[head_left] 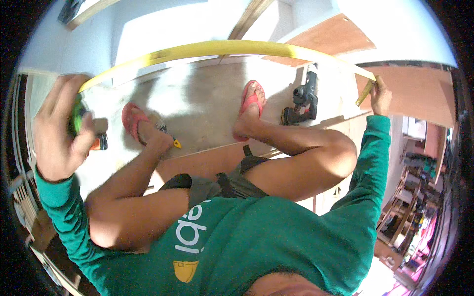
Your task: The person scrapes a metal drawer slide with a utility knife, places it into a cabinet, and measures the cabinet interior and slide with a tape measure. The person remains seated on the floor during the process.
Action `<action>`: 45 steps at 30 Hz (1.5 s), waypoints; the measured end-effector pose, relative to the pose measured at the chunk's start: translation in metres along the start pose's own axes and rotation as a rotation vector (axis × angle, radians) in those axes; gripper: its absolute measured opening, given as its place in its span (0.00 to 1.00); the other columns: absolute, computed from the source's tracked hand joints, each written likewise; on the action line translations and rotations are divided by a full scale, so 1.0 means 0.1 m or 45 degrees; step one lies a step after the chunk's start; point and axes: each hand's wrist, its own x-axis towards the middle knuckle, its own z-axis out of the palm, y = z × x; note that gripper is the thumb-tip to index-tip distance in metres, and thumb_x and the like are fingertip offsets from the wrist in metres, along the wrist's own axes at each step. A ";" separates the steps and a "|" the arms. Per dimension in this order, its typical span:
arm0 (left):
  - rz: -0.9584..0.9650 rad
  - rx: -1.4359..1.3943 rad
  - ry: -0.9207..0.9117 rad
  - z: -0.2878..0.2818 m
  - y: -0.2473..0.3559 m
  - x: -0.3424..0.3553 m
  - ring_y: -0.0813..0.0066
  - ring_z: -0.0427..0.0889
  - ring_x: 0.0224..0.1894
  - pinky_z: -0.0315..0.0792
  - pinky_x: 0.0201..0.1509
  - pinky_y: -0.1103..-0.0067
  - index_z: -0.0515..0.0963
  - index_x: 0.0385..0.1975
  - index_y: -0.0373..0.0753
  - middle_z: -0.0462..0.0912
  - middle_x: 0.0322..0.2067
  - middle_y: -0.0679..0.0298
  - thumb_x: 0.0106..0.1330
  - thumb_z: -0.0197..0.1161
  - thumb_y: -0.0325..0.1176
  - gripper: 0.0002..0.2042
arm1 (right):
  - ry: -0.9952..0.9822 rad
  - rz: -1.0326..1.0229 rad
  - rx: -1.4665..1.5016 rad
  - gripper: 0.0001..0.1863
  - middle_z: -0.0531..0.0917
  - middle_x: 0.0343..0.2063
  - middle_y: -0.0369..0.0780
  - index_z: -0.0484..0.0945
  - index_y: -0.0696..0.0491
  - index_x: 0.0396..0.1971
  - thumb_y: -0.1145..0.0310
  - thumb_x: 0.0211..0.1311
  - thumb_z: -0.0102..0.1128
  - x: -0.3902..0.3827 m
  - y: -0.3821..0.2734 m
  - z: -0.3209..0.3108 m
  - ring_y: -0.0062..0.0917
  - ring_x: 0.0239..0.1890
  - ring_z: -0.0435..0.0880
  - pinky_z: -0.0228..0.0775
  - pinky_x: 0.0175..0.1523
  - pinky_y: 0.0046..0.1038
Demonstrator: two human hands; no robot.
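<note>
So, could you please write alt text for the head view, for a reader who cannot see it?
A person in a green top holds a yellow tape in an arc between both hands: the left hand around a green case, the right hand gripping the far part. A black power tool lies near the right foot.

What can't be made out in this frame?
Head view:
- Green tape measure case: mostly covered by the motion-blurred left hand.
- Yellow tape blade: markings too small and blurred to read.
- Yellow-tipped object: partly hidden by the left ankle.
- Clutter at right: too small to identify.
</note>
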 end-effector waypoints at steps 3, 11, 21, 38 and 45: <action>-0.036 0.069 0.125 -0.14 -0.44 -0.12 0.46 0.79 0.56 0.69 0.64 0.67 0.73 0.59 0.29 0.77 0.54 0.45 0.63 0.57 0.27 0.22 | 0.172 0.136 -0.013 0.17 0.87 0.37 0.54 0.81 0.53 0.56 0.71 0.69 0.58 -0.12 0.68 0.05 0.48 0.41 0.89 0.80 0.44 0.43; -0.188 -0.122 0.284 -0.04 -0.68 -0.25 0.58 0.77 0.54 0.67 0.63 0.69 0.74 0.55 0.25 0.79 0.50 0.48 0.70 0.55 0.38 0.22 | 0.196 0.433 1.146 0.20 0.87 0.34 0.41 0.83 0.62 0.42 0.56 0.76 0.58 0.05 0.46 0.69 0.22 0.34 0.88 0.82 0.40 0.26; -0.243 -0.596 -0.053 0.14 0.00 0.09 0.74 0.72 0.33 0.67 0.39 0.76 0.72 0.51 0.30 0.75 0.37 0.61 0.69 0.56 0.39 0.19 | -0.038 -0.049 0.901 0.10 0.85 0.32 0.53 0.82 0.61 0.44 0.71 0.70 0.58 -0.11 -0.99 1.35 0.42 0.35 0.88 0.79 0.43 0.38; -0.192 -0.452 -0.182 0.05 0.78 0.56 0.64 0.73 0.36 0.69 0.44 0.72 0.73 0.47 0.31 0.74 0.35 0.54 0.61 0.57 0.33 0.17 | 0.035 0.136 1.002 0.14 0.86 0.30 0.52 0.82 0.56 0.48 0.65 0.68 0.61 0.16 -0.61 2.00 0.45 0.31 0.87 0.79 0.40 0.42; -0.171 -0.499 -0.103 0.07 0.82 0.58 0.68 0.71 0.34 0.67 0.42 0.73 0.74 0.47 0.32 0.75 0.32 0.59 0.61 0.57 0.35 0.17 | 0.100 0.033 0.746 0.17 0.88 0.35 0.50 0.83 0.51 0.51 0.61 0.66 0.63 0.31 -0.58 1.68 0.47 0.36 0.88 0.80 0.45 0.44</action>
